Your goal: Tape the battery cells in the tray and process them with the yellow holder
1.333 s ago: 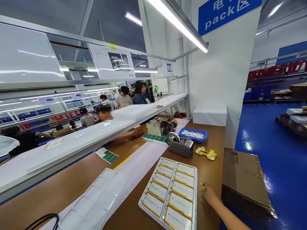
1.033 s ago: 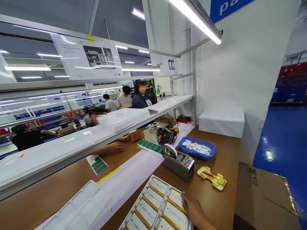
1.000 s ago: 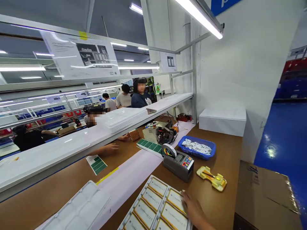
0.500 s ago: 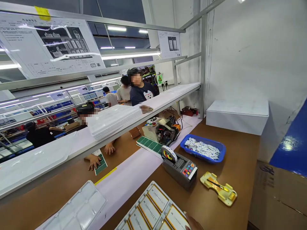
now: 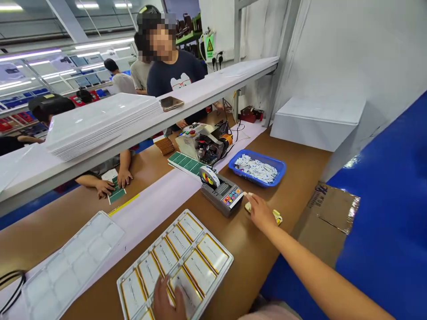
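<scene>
On the brown workbench point(image 5: 253, 271), a white tray point(image 5: 218, 280) holds flat gold-edged cells point(image 5: 200, 266), with the left hand point(image 5: 167, 300) lying open on them. The right hand point(image 5: 260, 212) curls over a yellow jig point(image 5: 276, 217) beside a tape dispenser point(image 5: 220, 193); any grip is hidden.

a factory assembly floor with long workbenches point(image 5: 253, 262), a tape dispenser point(image 5: 220, 193) and a tray of batteries point(image 5: 217, 284).

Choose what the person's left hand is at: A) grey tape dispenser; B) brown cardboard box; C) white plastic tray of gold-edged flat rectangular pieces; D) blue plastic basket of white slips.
C: the left hand is over the near end of the white plastic tray, on its gold-edged pieces.
</scene>
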Demonstrator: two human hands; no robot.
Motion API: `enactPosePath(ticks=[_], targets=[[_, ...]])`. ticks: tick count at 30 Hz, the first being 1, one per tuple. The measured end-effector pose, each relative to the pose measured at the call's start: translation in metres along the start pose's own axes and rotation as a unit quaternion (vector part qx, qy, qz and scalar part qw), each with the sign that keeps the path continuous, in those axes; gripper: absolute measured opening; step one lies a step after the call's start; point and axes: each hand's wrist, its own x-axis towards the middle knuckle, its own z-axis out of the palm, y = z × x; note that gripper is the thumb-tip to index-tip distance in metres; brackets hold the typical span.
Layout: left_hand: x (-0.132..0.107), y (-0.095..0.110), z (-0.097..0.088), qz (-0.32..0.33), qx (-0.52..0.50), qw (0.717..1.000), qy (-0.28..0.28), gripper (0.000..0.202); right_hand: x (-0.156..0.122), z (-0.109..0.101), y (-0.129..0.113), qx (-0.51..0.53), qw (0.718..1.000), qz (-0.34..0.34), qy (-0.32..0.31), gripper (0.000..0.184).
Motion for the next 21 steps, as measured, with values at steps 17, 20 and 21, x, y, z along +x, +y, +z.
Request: enactPosePath(ticks=[17, 20, 21], targets=[[0.012, 0.148, 0.070, 0.099, -0.047, 0.952, -0.286, 0.031, 0.019, -0.004, 0.008, 0.401, 0.870, 0.230, -0.175, 0.045], [0.008, 0.148, 0.075, 0.111, -0.040, 0.951, -0.287, 0.029, 0.009, 0.007, 0.005, 0.499, 0.735, 0.348, -0.299, 0.056], [0.007, 0.146, 0.075, 0.117, -0.039, 0.951, -0.285, 0.028, 0.009, 0.009, 0.005, 0.508, 0.717, 0.353, -0.322, 0.055]])
